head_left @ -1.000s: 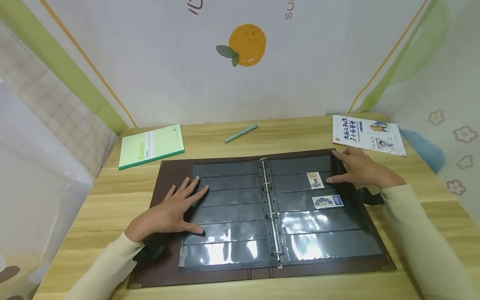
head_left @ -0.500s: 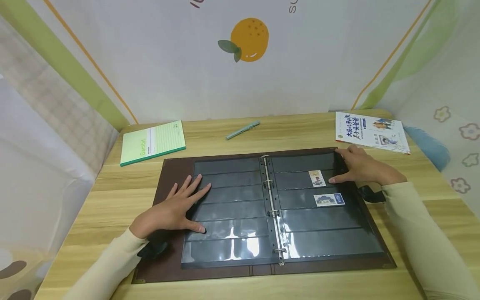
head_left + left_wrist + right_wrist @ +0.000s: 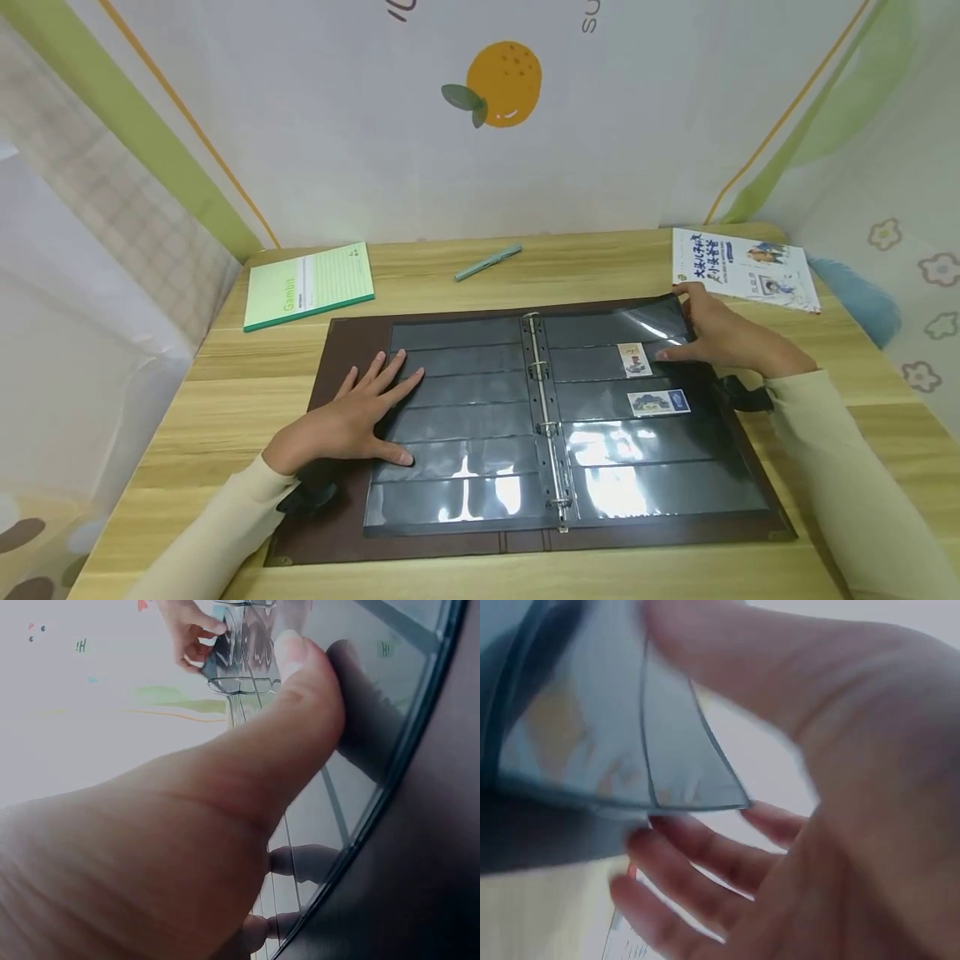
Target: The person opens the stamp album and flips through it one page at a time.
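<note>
A brown stamp album [image 3: 352, 350] lies spread on the table, with black pocketed pages on both sides of a metal ring spine [image 3: 543, 400]. My left hand [image 3: 341, 425] rests on the outer part of the left page [image 3: 457, 421], fingers spread. At the far right corner my right hand [image 3: 731, 333] pinches the right-hand page [image 3: 686, 761], thumb above and fingers beneath. That corner is raised and bent in the right wrist view. Two stamps sit in this page's pockets: a small upright one [image 3: 634, 360] near the thumb and a wider blue-and-white one [image 3: 658, 402] below.
A green notepad [image 3: 307, 287] lies at the back left, and a pale green pen [image 3: 487, 262] at the back middle. Behind the right hand is a white booklet [image 3: 742, 267] with cartoon pictures. A white curtain [image 3: 360, 167] printed with an orange hangs behind the table.
My right fingers have lifted the far corner of the right page, which now bends upward and catches the light. The left hand stays in place on its page.
</note>
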`<state>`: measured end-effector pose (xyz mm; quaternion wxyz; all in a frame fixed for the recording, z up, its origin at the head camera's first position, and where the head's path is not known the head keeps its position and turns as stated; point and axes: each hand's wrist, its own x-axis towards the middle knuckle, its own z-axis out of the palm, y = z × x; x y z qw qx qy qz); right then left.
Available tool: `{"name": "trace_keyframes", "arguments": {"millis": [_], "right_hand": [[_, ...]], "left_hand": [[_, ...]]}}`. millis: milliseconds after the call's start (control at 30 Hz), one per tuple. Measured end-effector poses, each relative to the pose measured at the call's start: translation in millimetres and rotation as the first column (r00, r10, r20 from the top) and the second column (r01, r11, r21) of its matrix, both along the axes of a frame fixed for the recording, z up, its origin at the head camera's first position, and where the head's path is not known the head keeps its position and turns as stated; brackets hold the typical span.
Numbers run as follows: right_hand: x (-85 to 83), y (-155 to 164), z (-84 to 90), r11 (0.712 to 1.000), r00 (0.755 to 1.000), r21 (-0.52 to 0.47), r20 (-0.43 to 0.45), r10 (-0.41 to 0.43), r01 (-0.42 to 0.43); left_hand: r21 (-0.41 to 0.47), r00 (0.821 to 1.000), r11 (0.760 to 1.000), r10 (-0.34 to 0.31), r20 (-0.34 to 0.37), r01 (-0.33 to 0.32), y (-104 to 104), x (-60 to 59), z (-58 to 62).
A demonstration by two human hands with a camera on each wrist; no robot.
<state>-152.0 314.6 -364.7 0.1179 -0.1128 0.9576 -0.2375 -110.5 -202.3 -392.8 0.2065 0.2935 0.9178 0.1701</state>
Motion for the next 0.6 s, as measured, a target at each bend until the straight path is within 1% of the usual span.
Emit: {"name": "trace_keyframes", "arguments": {"millis": [100, 200, 233, 300, 367, 433, 500, 600], "right_hand": [[4.3, -1.8, 6.8, 0.997, 0.999, -0.076, 0.043, -0.001, 0.004], [7.2, 1.9, 14.1, 0.996, 0.995, -0.088, 0.094, 0.018, -0.009], [8.9, 3.6, 16.5, 0.996, 0.990, -0.094, 0.138, 0.023, -0.010], [12.5, 7.9, 20.8, 0.995, 0.974, -0.097, 0.225, 0.040, -0.018], [16.4, 12.2, 24.0, 0.993, 0.948, -0.113, 0.314, 0.058, -0.023], [19.3, 14.5, 26.3, 0.991, 0.921, -0.136, 0.384, 0.066, -0.014], [20.7, 15.7, 28.0, 0.990, 0.914, -0.138, 0.399, 0.070, -0.016], [21.7, 14.1, 29.6, 0.991, 0.923, -0.128, 0.379, 0.072, -0.025]], "left_hand": [[0.001, 1.000, 1.000, -0.001, 0.002, 0.001, 0.7, 0.4, 1.0], [0.005, 1.000, 1.000, -0.002, -0.003, 0.002, 0.9, 0.8, 1.1], [0.007, 1.000, 1.000, -0.003, -0.001, 0.003, 0.8, 1.0, 1.3], [0.009, 1.000, 1.000, -0.004, 0.001, 0.004, 0.3, 1.4, 1.5], [0.009, 1.000, 1.000, -0.003, 0.006, 0.003, -0.3, 1.8, 1.6], [0.003, 1.000, 1.000, -0.002, 0.008, 0.002, -1.1, 2.0, 1.3], [0.001, 1.000, 1.000, -0.002, 0.006, 0.002, -1.4, 1.8, 1.0], [0.000, 1.000, 1.000, -0.004, 0.002, 0.004, -1.5, 1.1, 0.1]]}}
